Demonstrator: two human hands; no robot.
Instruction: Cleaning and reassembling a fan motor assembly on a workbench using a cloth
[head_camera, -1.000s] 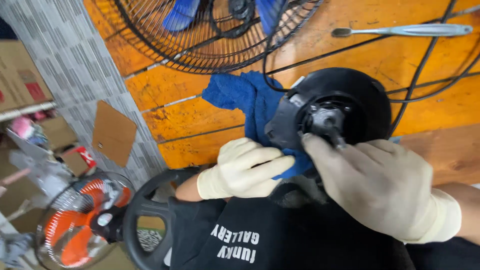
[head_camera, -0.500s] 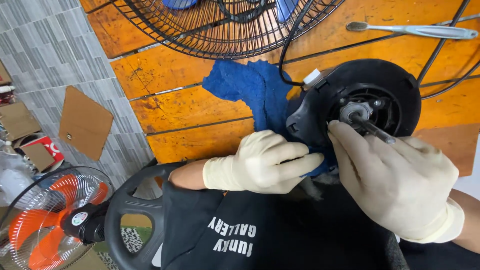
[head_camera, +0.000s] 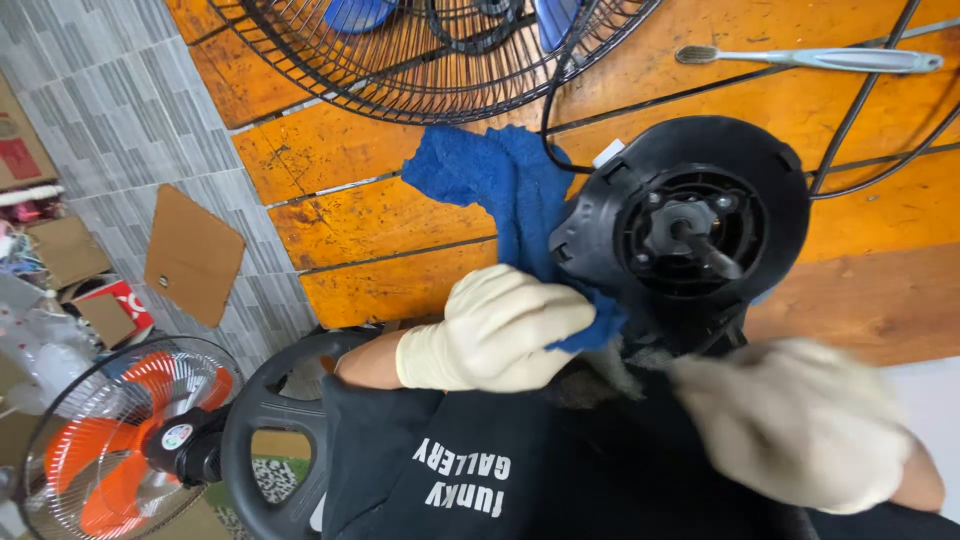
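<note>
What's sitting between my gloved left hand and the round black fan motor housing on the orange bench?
A crumpled blue cloth lies between the left hand and the black fan motor housing, seen in the head view.

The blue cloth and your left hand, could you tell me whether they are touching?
Touching. The head view shows the gloved left hand pressed on the blue cloth, its fingers overlapping the cloth's lower edge beside the black fan motor housing.

You are working in a small fan repair workshop. A scuffed orange wooden desk (head_camera: 390, 215) is carrying an opened black fan motor housing (head_camera: 690, 225), a detached wire fan guard (head_camera: 440, 55) and loose black cables (head_camera: 860, 110). An orange-bladed fan (head_camera: 120, 440) and cardboard boxes (head_camera: 60, 250) are sitting on the grey tiled floor (head_camera: 100, 110).
</note>
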